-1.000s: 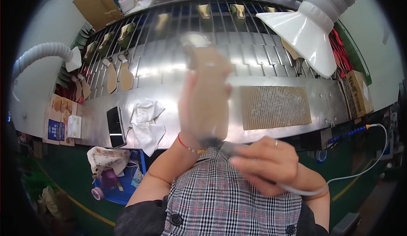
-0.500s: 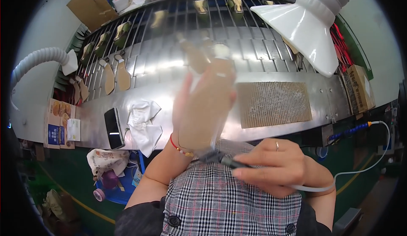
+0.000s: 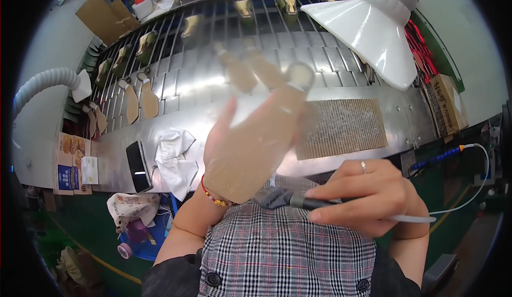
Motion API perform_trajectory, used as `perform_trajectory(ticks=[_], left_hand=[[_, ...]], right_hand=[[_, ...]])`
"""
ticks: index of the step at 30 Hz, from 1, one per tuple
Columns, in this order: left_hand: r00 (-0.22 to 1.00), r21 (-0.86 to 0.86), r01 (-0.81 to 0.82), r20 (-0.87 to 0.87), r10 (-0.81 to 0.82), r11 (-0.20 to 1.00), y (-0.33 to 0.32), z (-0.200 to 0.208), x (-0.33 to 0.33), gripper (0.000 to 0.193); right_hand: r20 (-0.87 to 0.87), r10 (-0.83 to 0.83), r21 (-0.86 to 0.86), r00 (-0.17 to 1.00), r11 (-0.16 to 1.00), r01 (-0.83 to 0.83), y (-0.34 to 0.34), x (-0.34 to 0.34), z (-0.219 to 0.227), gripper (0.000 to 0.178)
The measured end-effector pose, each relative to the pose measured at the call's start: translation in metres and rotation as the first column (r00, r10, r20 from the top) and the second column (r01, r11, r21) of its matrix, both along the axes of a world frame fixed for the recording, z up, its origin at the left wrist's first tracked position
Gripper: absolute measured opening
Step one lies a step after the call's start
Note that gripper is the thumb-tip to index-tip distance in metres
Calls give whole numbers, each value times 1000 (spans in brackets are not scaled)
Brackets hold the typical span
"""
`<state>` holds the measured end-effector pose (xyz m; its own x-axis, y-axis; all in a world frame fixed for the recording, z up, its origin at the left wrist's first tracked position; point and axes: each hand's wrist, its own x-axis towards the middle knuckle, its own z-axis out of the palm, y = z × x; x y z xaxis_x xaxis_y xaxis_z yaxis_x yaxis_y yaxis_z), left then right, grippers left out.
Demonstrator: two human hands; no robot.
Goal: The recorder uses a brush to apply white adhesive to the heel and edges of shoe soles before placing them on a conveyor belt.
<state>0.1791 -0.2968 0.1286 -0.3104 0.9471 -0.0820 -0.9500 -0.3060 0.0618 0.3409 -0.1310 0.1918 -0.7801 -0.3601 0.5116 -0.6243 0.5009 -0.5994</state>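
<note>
head view: one tan sole (image 3: 248,150) tilts above the metal worktop (image 3: 114,155), backed by a left hand (image 3: 215,137) with thumb spread; the right hand (image 3: 376,195) pinches one brush (image 3: 292,200) just beside it. six more soles (image 3: 150,99) line a slatted conveyor (image 3: 184,81) over green floor (image 3: 85,230).

We look down and forward from the person's head through a wide fisheye, the checked garment (image 3: 288,243), left hand (image 3: 215,139) and right hand (image 3: 368,198) close below us, the slatted metal surface (image 3: 186,86) farther off, straight edges bowing left and right.
</note>
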Motion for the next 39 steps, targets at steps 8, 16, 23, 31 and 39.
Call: perform_trajectory(ticks=[8, 16, 23, 31, 39], left_hand=[[976, 84, 116, 176, -129, 990, -6, 12, 3, 82], [976, 50, 189, 101, -193, 981, -18, 6, 0, 92], [978, -22, 208, -13, -209, 978, -27, 1, -3, 102], [947, 172, 306, 41, -318, 936, -35, -7, -4, 103], [973, 314, 214, 13, -229, 925, -28, -48, -14, 80]], right_hand=[[68, -194, 24, 979, 981, 193, 14, 7, 14, 25], [58, -220, 83, 974, 973, 215, 25, 18, 22, 24], [-20, -344, 94, 939, 934, 345, 43, 20, 19, 23], [49, -175, -96, 983, 979, 179, 69, 21, 15, 22], [98, -253, -201, 962, 942, 269, 57, 13, -7, 22]])
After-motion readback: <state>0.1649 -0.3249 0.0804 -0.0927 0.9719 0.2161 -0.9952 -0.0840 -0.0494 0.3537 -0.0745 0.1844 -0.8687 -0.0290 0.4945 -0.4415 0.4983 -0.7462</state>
